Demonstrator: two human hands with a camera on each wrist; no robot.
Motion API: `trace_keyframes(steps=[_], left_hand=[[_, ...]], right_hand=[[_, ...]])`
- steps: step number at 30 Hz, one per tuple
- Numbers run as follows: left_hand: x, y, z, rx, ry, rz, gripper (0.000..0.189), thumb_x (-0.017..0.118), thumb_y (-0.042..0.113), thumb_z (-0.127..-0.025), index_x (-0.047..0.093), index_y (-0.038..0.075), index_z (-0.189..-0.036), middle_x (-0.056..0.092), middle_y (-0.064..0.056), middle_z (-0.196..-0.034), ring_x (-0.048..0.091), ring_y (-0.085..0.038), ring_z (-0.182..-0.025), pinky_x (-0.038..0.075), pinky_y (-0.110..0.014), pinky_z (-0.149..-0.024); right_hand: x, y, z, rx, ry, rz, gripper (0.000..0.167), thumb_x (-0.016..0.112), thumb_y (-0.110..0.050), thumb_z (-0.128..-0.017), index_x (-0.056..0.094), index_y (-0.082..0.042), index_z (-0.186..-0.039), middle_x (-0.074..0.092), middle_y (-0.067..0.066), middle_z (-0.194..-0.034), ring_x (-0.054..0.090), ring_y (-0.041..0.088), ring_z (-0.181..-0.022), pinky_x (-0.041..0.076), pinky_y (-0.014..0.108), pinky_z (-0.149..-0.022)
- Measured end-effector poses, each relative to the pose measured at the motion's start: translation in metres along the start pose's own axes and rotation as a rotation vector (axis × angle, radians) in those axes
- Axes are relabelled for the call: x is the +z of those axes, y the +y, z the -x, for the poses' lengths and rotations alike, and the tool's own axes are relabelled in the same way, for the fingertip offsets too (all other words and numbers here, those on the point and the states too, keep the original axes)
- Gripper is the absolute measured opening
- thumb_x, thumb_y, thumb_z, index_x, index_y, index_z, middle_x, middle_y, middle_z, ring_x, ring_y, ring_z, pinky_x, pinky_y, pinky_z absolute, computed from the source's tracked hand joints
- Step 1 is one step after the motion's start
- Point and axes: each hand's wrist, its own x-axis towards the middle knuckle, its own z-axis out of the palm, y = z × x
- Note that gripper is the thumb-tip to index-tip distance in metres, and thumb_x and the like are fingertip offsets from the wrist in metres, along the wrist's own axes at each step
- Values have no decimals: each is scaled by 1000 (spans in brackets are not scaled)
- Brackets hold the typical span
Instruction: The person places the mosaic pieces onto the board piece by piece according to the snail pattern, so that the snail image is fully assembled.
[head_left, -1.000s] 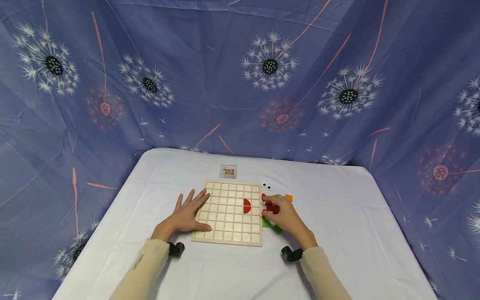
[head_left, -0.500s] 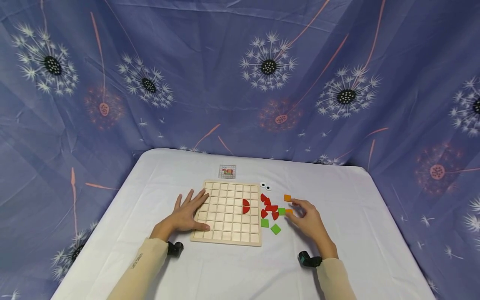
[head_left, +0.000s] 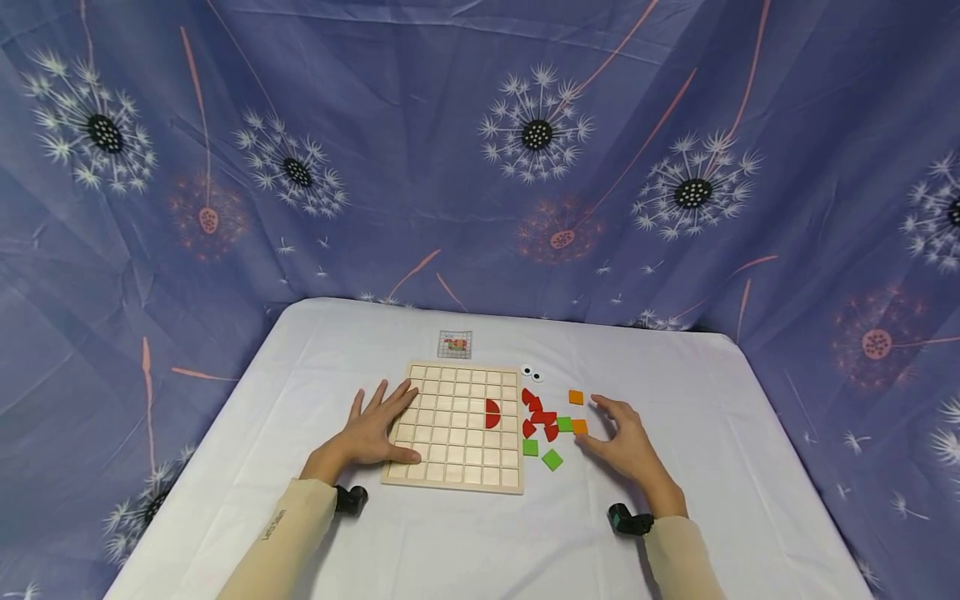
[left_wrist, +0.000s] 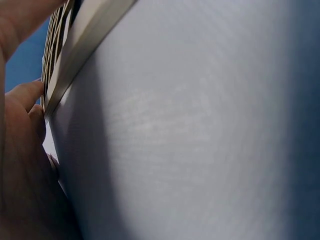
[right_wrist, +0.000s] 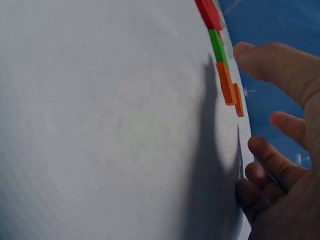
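Grid board (head_left: 453, 427) apparently kept steady
Its left edge is covered by the spread left hand (head_left: 367, 435); to its right, orange squares (head_left: 576, 397) are flanked by the half-spread right hand (head_left: 624, 437) (nothing gripped by either).

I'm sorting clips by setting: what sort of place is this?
Probably an indoor tabletop setup: dandelion-print cloth hangs behind a white-covered table, which bears a gridded wooden board and coloured tiles.

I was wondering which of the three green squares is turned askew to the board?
The green square lowest in the head view: it lies like a diamond, while the other two line up roughly with the board.
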Motion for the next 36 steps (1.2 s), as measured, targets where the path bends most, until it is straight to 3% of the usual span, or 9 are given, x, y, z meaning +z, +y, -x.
trace_keyframes(steps=[7,19,29,36], left_hand=[[1,-1,-1,7,3,-7,121,85,63,-70,27,16,-165,14,-8,-174,0,-46,-159,-12,-72,-120],[2,-2,-3,6,10,-12,121,85,65,-70,27,18,-165,15,-7,-174,1,-46,-159,-11,-72,-120],[2,-1,-2,3,7,-4,121,85,64,-70,27,17,-165,14,-8,-174,1,-46,-159,-11,-72,-120],[1,-2,-1,-1,8,-22,121,85,63,-70,26,16,-165,14,-9,-174,1,-47,-159,-11,-72,-120]], right_hand=[[1,2,-5,-58,-18,48,63,86,-22,-83,61,-5,-139,65,16,-127,55,37,-118,48,59,-105],[6,2,-6,-86,-14,22,27,81,-13,-86,77,-7,-112,71,11,-117,56,34,-117,47,55,-107],[5,3,-8,-90,4,31,24,82,-13,-85,78,-8,-108,72,10,-112,62,32,-109,53,54,-99],[9,-11,-16,-56,-15,-14,26,81,-16,-87,76,-9,-112,71,10,-116,64,30,-112,52,54,-105]])
